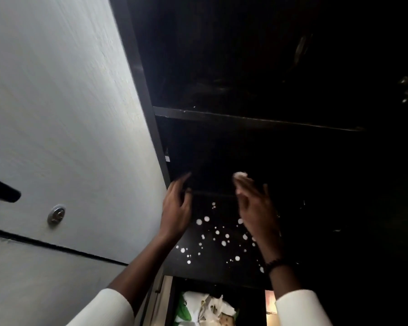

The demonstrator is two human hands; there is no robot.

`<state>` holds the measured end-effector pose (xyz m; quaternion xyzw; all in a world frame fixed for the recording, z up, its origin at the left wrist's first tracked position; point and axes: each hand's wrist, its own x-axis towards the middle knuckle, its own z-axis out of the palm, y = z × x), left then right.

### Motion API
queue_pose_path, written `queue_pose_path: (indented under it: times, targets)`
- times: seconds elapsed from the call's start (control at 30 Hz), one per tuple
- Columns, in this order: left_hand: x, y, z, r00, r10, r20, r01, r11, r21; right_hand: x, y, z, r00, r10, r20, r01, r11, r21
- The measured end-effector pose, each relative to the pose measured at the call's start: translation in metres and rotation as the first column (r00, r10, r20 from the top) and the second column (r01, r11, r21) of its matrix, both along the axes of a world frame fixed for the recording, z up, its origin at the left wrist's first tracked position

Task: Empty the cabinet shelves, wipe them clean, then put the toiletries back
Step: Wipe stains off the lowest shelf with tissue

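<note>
A dark open cabinet fills the right of the view, with one shelf edge above and a lower black shelf speckled with white spots. My left hand hovers near the cabinet's left wall with fingers spread and loosely bent, holding nothing. My right hand reaches in over the spotted shelf and holds a small pale wad, cloth or tissue, at its fingertips. Both hands are blurred. No toiletries show on the shelves; the interior is very dark.
A white cabinet door stands open at left, with a round metal lock and a black handle. Below the spotted shelf, a lower compartment holds a green-and-white bag.
</note>
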<state>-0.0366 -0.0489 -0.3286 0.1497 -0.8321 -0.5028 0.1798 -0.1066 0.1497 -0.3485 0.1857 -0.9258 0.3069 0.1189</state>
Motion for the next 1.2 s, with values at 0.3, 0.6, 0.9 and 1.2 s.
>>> queue_pose_path:
  times: [0.3,0.6,0.9,1.2]
  targets:
    - [0.005,-0.002,-0.003,0.998,-0.044,-0.034,0.041,0.996,-0.077,0.028,-0.061,0.001,0.961,0.273,0.045,-0.27,0.961,-0.063]
    - [0.061,0.0,-0.066,0.995,0.103,-0.008,-0.103,0.995,0.006,0.043,-0.045,-0.008,0.994,0.011,-0.104,-0.035,0.97,-0.239]
    - [0.141,-0.017,-0.24,0.891,0.32,0.321,-0.347,0.938,0.027,0.148,-0.093,-0.211,0.956,0.199,0.216,-0.128,0.943,-0.307]
    - [0.135,-0.018,-0.269,0.9,0.267,0.345,-0.309,0.948,0.075,0.15,-0.11,-0.233,0.88,0.431,0.197,-0.427,0.902,-0.064]
